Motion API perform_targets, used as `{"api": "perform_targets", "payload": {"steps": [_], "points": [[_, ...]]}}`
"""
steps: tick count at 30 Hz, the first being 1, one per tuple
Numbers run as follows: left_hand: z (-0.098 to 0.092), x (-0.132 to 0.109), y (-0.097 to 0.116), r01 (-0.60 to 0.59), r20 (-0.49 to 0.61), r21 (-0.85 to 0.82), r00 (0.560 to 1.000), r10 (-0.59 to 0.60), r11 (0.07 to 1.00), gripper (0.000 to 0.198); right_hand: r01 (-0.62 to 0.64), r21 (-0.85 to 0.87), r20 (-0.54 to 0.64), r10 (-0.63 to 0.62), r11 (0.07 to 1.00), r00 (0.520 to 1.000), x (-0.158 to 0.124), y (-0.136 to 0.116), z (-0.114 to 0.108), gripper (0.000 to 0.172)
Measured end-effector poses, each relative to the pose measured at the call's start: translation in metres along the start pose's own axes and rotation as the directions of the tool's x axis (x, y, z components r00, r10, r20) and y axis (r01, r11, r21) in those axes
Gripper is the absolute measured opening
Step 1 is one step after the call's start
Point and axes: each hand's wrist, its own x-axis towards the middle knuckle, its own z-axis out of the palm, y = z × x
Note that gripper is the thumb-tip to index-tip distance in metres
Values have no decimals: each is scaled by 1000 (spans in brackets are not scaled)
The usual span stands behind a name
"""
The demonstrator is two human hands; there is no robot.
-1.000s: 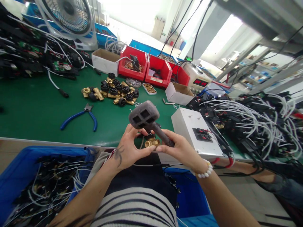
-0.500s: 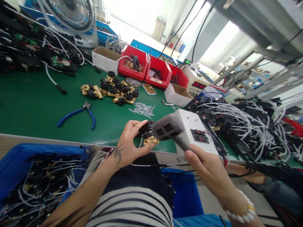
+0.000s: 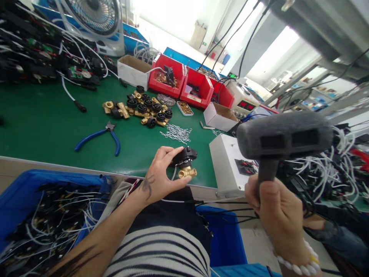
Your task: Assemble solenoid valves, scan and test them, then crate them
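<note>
Between the thumb and fingers of my left hand point(image 3: 163, 171) is a brass valve point(image 3: 187, 172) with a black housing point(image 3: 186, 154) fitted on it, near the front edge of the green bench. A white cable runs down from the housing. My right hand point(image 3: 275, 207) is wrapped round the handle of a dark grey mallet point(image 3: 284, 135), raised to the right, its head apart from the valve. Blue-handled cutting pliers point(image 3: 108, 132) lie on the bench left of my left hand. Beyond my fingers is a loose pile of thin wire clips point(image 3: 178, 133).
Several brass valves with black caps point(image 3: 142, 107) lie mid-bench, before red bins point(image 3: 168, 75). A white control box point(image 3: 229, 165) stands to the right, beside heaped cabled parts point(image 3: 314, 165). A blue crate point(image 3: 60, 175) sits lower left. A fan point(image 3: 93, 15) stands at the back.
The mallet has swung up and right, away from the black housing, with my right hand. My left hand still holds the valve in nearly the same place. The view has shifted slightly.
</note>
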Motion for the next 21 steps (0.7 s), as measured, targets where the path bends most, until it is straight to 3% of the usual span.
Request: {"api": "perform_targets", "payload": {"steps": [4,5,9,11,15,19,21], "points": [[0,1,1,-13,-6,-3,1000,13,1000,63,61,-235,239,-3,970,971,2,1,4,56],[0,1,1,-14,-7,-2,1000,14,1000,63,73,-239,250,-11,968,968,3,1,3,56],[1,1,0,-16,-2,4,1000,16,1000,64,32,-70,48,-28,997,998,0,1,-2,51],[1,1,0,-19,-2,4,1000,19,1000,65,34,-100,65,-27,994,997,0,1,1,52],[1,1,-1,-20,-10,4,1000,20,1000,64,110,-275,262,-36,955,964,3,-1,6,55],[2,1,-2,-20,-10,4,1000,20,1000,65,82,-148,60,-74,986,995,3,0,1,52],[2,1,-1,-25,-8,2,1000,25,1000,65,93,-148,40,-88,985,995,2,0,3,52]]}}
